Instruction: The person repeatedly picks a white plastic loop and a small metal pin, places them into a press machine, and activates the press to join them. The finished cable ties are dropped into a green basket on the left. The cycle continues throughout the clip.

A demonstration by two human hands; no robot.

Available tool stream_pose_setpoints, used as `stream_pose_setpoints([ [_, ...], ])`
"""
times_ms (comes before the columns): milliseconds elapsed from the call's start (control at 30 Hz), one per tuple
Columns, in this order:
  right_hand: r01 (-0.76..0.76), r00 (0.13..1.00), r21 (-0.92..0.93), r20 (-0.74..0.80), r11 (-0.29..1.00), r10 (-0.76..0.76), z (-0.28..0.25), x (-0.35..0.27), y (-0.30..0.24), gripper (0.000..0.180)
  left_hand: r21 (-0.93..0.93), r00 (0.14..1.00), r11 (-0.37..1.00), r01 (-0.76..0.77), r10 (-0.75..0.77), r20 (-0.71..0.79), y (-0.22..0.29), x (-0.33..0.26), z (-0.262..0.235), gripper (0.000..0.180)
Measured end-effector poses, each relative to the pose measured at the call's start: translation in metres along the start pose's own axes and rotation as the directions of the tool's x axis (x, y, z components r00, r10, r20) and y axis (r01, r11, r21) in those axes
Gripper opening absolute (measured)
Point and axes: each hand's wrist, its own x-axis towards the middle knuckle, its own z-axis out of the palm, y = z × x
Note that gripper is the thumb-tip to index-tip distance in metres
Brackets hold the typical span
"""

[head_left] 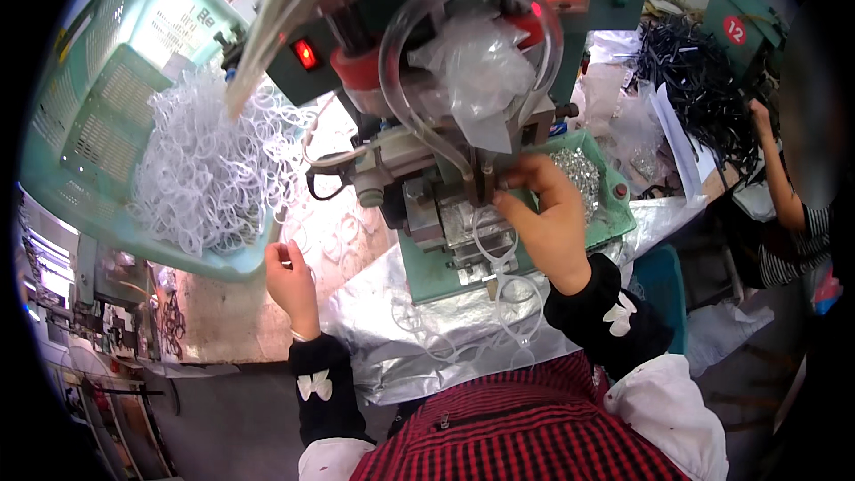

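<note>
1. The right hand (545, 218) reaches to the front of the green press machine (463, 125), fingers pinched on a clear plastic ring (495, 240) at its metal fixture.
2. The left hand (289, 281) rests left of the machine, just below the basket rim, fingers curled shut on a thin clear ring; I cannot tell how many it holds.
3. Several more clear rings lie on the silver foil sheet (374, 338) in front of the machine; they overlap too much to count.
4. One pale green basket (80, 125), left of the machine, holds a heap of white rings (205, 169).
5. One green tray of small silver parts (583, 178) sits right of the machine.
6. Farther right, another person's arm (775, 160) touches a pile of black strips (695, 80).
</note>
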Motion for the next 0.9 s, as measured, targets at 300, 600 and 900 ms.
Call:
stream_pose_setpoints([
  [300,-0.253,0.967,0.319,0.048,0.914,0.251,0.005,-0.007,-0.023,0.048,-0.933,0.922,0.276,-0.229,0.370,-0.116,0.180,-0.024,-0.049,0.012],
  [600,-0.083,0.989,0.102,0.135,0.991,0.069,-0.008,-0.011,-0.039,0.037,-0.807,0.610,0.178,-0.562,0.749,-0.260,0.208,-0.035,-0.022,0.008],
  [900,0.178,0.961,-0.862,0.048,0.475,-0.273,-0.103,-0.009,0.064,0.014,-0.493,0.101,-0.026,-0.870,0.968,-0.230,0.213,-0.060,0.003,0.026],
])
